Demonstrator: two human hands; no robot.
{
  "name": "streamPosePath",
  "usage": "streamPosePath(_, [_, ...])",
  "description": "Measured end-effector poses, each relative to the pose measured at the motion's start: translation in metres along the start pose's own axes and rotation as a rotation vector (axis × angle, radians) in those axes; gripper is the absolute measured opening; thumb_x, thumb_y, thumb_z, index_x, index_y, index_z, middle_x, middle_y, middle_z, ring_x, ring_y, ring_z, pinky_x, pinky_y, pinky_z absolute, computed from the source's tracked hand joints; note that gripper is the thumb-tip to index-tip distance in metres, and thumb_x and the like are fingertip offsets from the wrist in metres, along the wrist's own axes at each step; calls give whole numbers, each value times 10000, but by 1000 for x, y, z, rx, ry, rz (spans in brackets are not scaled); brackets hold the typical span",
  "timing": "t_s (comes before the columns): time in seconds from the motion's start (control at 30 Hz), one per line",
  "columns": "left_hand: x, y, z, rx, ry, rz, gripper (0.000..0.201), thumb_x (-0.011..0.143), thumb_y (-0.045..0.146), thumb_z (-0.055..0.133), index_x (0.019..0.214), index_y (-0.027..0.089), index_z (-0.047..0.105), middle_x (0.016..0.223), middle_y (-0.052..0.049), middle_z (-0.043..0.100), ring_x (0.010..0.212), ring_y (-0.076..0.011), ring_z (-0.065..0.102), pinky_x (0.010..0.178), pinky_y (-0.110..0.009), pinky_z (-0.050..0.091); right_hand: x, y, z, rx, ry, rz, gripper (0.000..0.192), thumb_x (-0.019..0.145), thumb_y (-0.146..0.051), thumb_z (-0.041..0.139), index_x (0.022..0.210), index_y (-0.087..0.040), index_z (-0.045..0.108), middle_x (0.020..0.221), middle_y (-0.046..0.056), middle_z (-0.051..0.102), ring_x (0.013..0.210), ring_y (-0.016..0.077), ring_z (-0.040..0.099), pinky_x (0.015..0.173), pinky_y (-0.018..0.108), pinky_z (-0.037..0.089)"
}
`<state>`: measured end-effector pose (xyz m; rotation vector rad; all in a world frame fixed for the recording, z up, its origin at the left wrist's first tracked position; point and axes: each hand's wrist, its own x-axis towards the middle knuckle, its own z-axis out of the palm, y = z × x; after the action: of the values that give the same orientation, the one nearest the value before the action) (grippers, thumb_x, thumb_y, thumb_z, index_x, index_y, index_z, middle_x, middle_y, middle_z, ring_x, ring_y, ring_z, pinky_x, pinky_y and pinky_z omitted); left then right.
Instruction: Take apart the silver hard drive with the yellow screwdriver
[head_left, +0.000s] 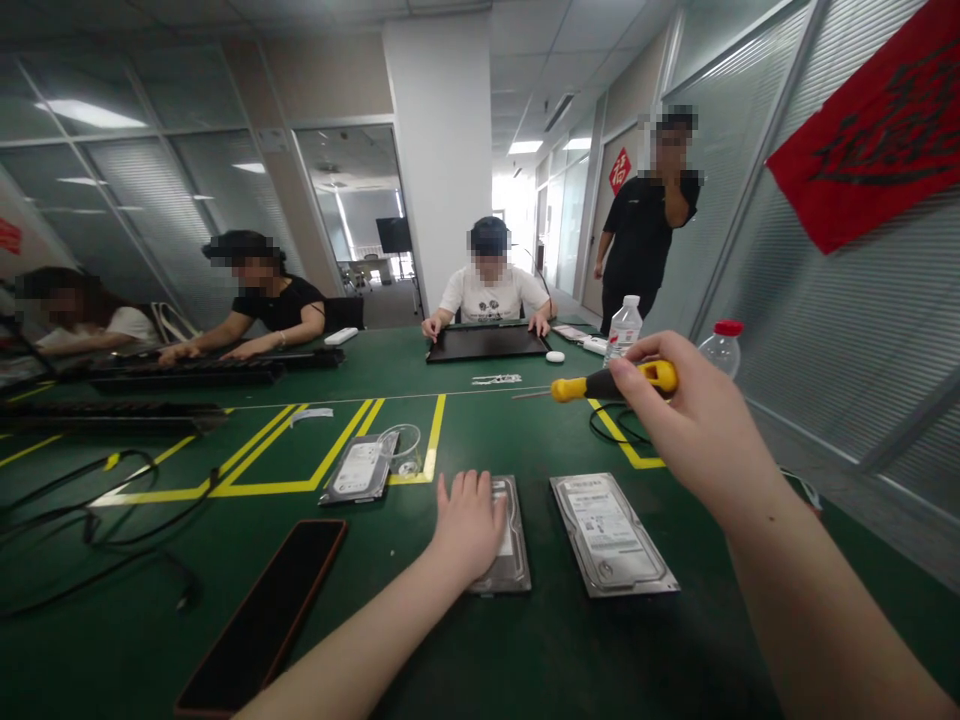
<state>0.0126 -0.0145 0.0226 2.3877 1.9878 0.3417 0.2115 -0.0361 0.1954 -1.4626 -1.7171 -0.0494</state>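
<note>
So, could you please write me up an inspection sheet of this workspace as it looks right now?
Surface: green table with yellow tape lines.
Job's things: hard drive flat under the left hand; second hard drive beside it, untouched; third hard drive further left; yellow-and-black screwdriver lifted off the table.
Clutter: phone face down, clear tape roll, two water bottles.
Grippers: left hand pressing on the drive; right hand gripping the screwdriver.
Cables: black cables loose at left; a black loop under the right hand.
Surroundings: three seated people working opposite, one standing by the glass partition.
</note>
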Motion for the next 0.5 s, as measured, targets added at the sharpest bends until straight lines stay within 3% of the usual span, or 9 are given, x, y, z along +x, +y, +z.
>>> streamPosePath(0.17, [-31, -14, -16, -6, -81, 44, 496, 921, 406, 266, 1338, 167, 390, 1387, -126, 421, 1297, -292, 320, 1087, -551, 110, 0, -1, 0, -15, -23, 12, 343, 849, -554, 386, 898, -240, 517, 831, 64, 614, 703, 217, 562, 527, 301, 351])
streamPosePath(0.27, [-38, -38, -33, -32, -40, 36, 517, 911, 417, 307, 1372, 183, 324, 1453, -113, 319, 1338, -282, 252, 1078, -477, 213, 0, -2, 1, -11, -47, 6, 335, 849, -544, 392, 897, -238, 520, 815, 63, 625, 691, 221, 568, 526, 305, 350])
streamPosePath(0.33, [-41, -59, -44, -52, 0, -34, 434, 914, 335, 322, 1305, 163, 396, 1357, -129, 433, 1261, -249, 376, 1030, -388, 307, -1, -3, 3, -17, -73, -3, 324, 849, -535, 399, 900, -238, 518, 779, 55, 625, 669, 220, 567, 526, 307, 350])
streamPosePath(0.4, [-44, -79, -52, -57, -135, -153, 322, 875, 243, 390, 1160, 146, 506, 1161, -129, 561, 1064, -238, 535, 916, -344, 400, -1, -3, 5, -24, -102, -14, 317, 847, -530, 404, 893, -237, 518, 736, 44, 617, 643, 216, 561, 524, 307, 348])
streamPosePath(0.5, [-49, -98, -56, -104, -280, -198, 233, 805, 202, 490, 1027, 157, 546, 1001, -86, 584, 890, -208, 580, 776, -291, 436, -1, -3, 8, -16, -125, -37, 315, 847, -521, 407, 872, -231, 526, 724, 39, 611, 638, 214, 558, 522, 305, 348])
